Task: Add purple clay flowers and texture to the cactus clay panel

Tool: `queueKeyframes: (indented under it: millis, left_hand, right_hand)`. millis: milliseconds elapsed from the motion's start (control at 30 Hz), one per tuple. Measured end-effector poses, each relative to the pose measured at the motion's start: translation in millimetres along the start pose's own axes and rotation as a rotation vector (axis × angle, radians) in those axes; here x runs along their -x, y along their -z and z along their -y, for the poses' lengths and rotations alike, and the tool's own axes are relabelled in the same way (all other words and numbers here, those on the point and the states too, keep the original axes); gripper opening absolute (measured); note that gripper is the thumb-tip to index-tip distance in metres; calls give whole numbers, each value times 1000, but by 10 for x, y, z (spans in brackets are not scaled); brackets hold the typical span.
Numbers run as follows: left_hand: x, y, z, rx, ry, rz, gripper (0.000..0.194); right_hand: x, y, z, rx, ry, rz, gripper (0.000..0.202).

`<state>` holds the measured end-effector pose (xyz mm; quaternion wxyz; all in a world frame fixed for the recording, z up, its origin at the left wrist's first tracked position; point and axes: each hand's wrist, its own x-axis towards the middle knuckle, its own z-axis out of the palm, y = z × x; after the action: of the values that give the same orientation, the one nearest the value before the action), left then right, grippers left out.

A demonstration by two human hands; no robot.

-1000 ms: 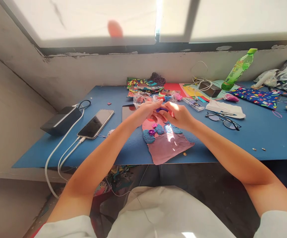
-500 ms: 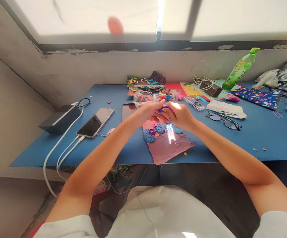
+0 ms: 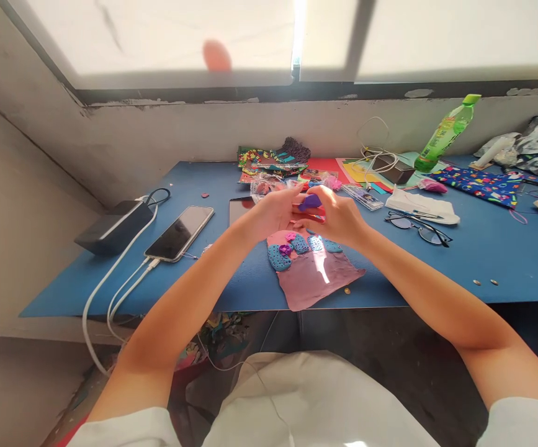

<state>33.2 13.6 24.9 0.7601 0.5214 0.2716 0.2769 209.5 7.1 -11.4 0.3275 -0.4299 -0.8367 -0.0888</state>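
Sunlit pale window point(image 3: 180, 43); scuffed greyish wall point(image 3: 180, 133); blue tabletop point(image 3: 520, 254); dim floor point(image 3: 403, 366)

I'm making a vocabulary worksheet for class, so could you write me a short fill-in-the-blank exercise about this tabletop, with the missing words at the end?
The perforated pieces on the clay panel are ____.
The purple piece shows ____ the left hand and right hand.
The eyeglasses lie to the ____ of both hands.
The plug at the smartphone is ____.

Missing words: blue; between; right; white.
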Motion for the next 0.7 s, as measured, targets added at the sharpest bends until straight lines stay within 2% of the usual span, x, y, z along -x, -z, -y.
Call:
queueKeyframes:
  millis: [100, 233, 433, 700]
  left_hand:
    - [8, 15, 1, 12, 38, 76, 48]
    - [10, 27, 4, 40, 59, 123, 47]
    - [20, 18, -12, 71, 54, 73, 38]
    - [24, 13, -3, -30, 33, 77, 38]
  right_hand:
    - [4, -23, 6, 45, -19, -21, 50]
    - [12, -18, -11, 56, -8, -20, 47]
    - [9, 17, -56, 15, 57, -18, 43]
    - [-40, 1, -17, -262, 24, 19, 43]
